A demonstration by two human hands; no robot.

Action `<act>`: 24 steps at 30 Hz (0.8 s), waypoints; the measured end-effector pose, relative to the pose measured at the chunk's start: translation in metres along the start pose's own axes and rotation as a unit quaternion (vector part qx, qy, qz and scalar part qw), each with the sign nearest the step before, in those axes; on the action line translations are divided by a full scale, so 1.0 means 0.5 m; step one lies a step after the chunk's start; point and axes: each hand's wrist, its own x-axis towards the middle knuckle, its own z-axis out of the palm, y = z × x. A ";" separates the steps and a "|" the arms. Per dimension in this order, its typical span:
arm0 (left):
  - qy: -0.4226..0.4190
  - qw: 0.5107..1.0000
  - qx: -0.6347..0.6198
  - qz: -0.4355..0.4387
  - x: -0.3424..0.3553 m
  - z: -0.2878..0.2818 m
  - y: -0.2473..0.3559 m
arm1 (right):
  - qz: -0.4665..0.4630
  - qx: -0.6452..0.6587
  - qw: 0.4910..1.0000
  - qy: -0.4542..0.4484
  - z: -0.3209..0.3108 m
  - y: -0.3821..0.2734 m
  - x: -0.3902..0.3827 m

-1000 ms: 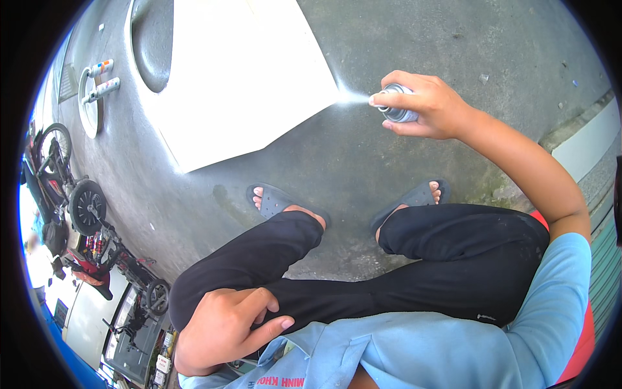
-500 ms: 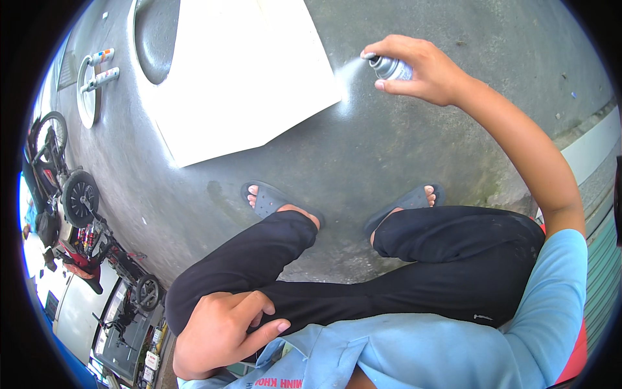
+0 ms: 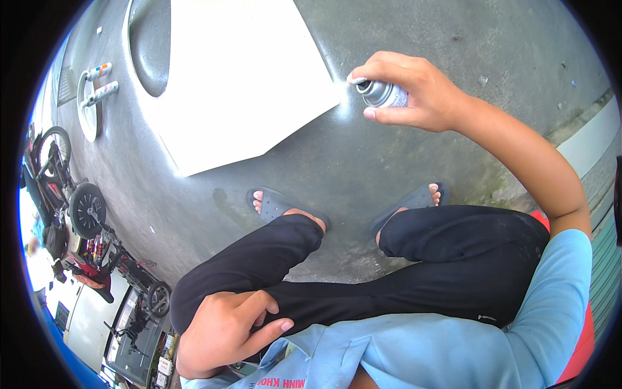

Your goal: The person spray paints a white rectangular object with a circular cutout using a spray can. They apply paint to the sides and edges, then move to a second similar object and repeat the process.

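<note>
Right hand: the right hand (image 3: 418,91) is out ahead of the right knee, its grip closed around a silver spray can (image 3: 385,95), one finger on top of the nozzle and the thumb along the lower side.
Spray can: held clear of the floor, tilted well over, nozzle pointing left toward the corner of a white panel (image 3: 240,91); the two are apart, and from here I can't tell whether paint is coming out.
White panel: large, angular and very bright, just left of the can; pale haze marks the grey floor (image 3: 350,240) by its right corner.
Left hand: the left hand (image 3: 227,327) rests on the left thigh, grip half-curled with a gap between thumb and fingers; I see nothing in it, though the palm is hidden.
Other cans: two more, an upper can (image 3: 99,71) and a lower can (image 3: 103,92), lie by a round white object (image 3: 92,126) off to the left.
Person: seated, black trousers (image 3: 414,285), blue shirt (image 3: 414,343), grey sandals (image 3: 275,203) set apart.
Far left: parked motorbikes (image 3: 87,211).
</note>
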 end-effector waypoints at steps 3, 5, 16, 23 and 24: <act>-0.011 1.000 0.008 0.003 0.007 -0.006 -0.001 | 0.023 0.044 0.998 -0.042 -0.005 -0.021 -0.007; -0.018 1.000 0.013 0.005 0.012 -0.010 -0.001 | 0.008 0.035 0.999 -0.020 -0.003 -0.010 -0.001; -0.017 1.000 0.011 0.002 0.013 -0.013 0.004 | -0.017 -0.014 0.990 0.138 -0.052 0.039 0.099; -0.018 1.000 0.003 -0.004 0.007 -0.013 -0.003 | 0.090 -0.028 0.992 0.086 -0.039 0.029 0.068; -0.016 1.000 0.003 -0.002 0.007 -0.013 -0.004 | 0.044 -0.029 0.993 0.102 -0.030 0.034 0.060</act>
